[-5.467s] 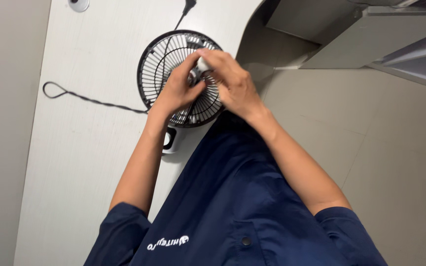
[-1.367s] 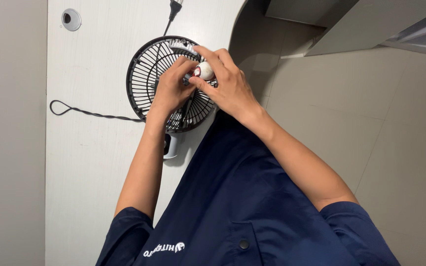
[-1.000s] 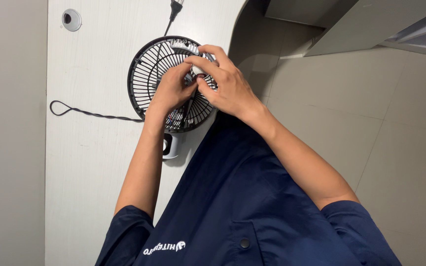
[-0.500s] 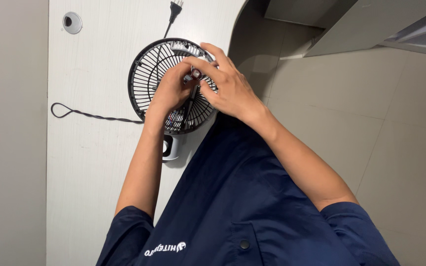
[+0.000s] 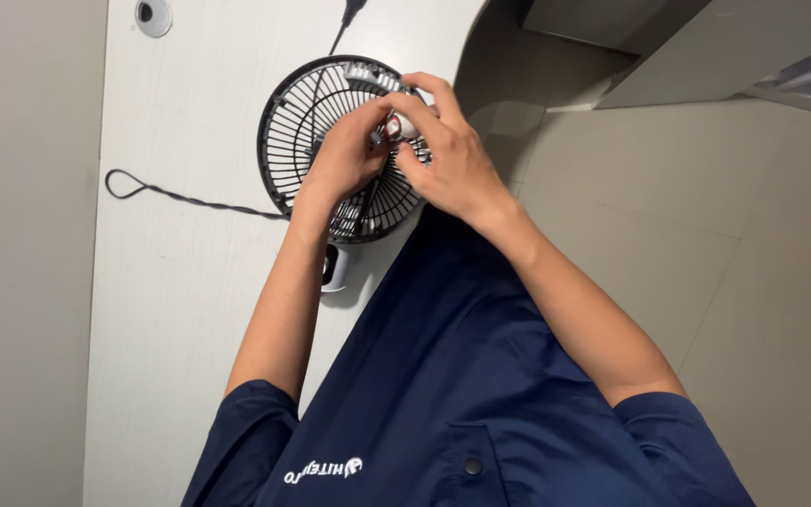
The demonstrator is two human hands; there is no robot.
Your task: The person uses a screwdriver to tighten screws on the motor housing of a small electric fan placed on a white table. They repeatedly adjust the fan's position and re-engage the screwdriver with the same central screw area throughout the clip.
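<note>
While under both hands point(image 5: 396, 155), round black-grilled fan point(image 5: 307, 122)

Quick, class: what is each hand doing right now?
Left hand: pinching a small white-and-red part at the fan grille.
Right hand: gripping the same part.

A white table point(image 5: 171, 310) is running from top to bottom through the left half of the frame. A thin dark cord point(image 5: 180, 197) is lying on it at left centre, curling into a small loop at its far left end. A round grey grommet hole point(image 5: 153, 16) is sitting at the upper left of the tabletop. A pale tiled floor point(image 5: 762, 282) is filling the right side of the frame. A grey cabinet point(image 5: 706, 47) is showing along the upper right corner. A navy shirt point(image 5: 462, 404) is covering the lower centre.
</note>
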